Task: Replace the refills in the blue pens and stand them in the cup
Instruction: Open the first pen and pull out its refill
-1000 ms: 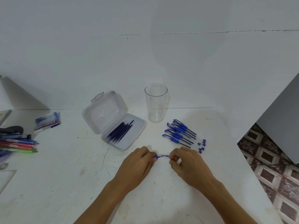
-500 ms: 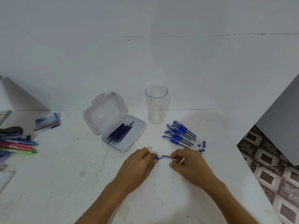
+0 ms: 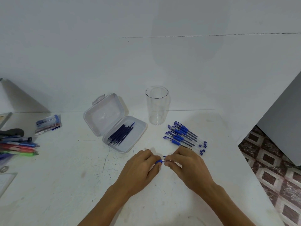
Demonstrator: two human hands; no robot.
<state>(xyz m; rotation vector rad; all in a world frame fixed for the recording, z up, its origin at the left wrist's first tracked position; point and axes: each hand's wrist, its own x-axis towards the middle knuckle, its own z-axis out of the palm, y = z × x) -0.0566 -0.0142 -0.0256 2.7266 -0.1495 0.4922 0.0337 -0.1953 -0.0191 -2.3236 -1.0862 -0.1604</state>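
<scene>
We pinch one blue pen [image 3: 158, 161] with left hand [image 3: 140, 168] and right hand [image 3: 187, 167] | cup [image 3: 157, 111] upright | refills [image 3: 121, 135] in open case [image 3: 104, 115]

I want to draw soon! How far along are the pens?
None finished yet: the cup stands empty. The left hand and right hand pinch one blue pen. The other pens lie beside the cup, refills wait in the open box.

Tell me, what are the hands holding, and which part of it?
One blue pen, held between both hands. The left hand pinches its blue end. The right hand pinches the piece next to it, mostly hidden under the fingers.
</scene>
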